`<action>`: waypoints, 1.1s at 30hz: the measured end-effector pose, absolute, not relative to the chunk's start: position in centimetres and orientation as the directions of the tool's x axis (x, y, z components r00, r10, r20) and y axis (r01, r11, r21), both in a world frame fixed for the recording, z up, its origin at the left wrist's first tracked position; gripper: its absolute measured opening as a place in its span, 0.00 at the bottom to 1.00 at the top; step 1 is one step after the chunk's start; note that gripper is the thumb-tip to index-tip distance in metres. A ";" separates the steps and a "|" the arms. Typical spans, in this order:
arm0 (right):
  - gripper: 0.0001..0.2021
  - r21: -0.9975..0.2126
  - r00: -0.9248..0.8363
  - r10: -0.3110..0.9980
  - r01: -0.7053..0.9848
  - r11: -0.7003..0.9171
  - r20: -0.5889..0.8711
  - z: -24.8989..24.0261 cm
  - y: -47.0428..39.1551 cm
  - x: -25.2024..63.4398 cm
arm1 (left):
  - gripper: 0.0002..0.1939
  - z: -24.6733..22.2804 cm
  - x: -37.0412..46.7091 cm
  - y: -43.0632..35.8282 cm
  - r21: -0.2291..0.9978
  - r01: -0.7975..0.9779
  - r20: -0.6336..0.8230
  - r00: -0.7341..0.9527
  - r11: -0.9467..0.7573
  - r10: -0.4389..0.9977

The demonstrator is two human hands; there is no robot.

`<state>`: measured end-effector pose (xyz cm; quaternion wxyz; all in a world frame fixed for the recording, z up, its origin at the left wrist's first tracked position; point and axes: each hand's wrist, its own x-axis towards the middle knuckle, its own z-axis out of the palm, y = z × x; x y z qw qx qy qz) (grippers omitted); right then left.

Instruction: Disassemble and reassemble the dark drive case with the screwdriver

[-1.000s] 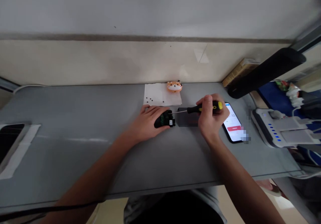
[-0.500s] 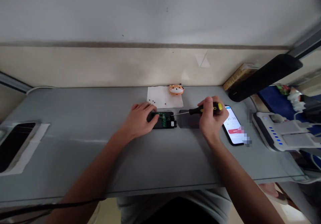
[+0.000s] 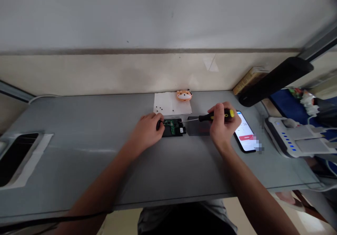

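**Small work on a long gray table [image 3: 79,122]**

My right hand [image 3: 223,126] is wrapped snugly around a black and yellow screwdriver [image 3: 206,117]. Its thin metal end is by the top right corner of a flat black plastic case [image 3: 166,131], in front of me. My left hand [image 3: 149,131] is at the case's left end, fingers bent and thumb near them. I can't tell if they grip it.

The screwdriver crosses over a flat dark gray block [image 3: 197,129] just beside the case. A black phone with a bright screen [image 3: 244,131] lies close by my right hand. Farther right is a white power strip with blue lights [image 3: 273,126].

The black case holds a green circuit board [image 3: 172,126]. Behind it, a white paper sheet [image 3: 164,101] holds tiny dark bits [image 3: 160,108] and an orange animal-face thing [image 3: 184,95].
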<state>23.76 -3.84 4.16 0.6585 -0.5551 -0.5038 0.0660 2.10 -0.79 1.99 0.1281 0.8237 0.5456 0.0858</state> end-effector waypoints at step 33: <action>0.20 -0.794 0.445 0.664 0.431 0.429 0.601 3.6 -4.0 23.3 | 0.06 0.3 3.8 -2.5 0.329 0.673 0.457 0.500 -0.662 0.735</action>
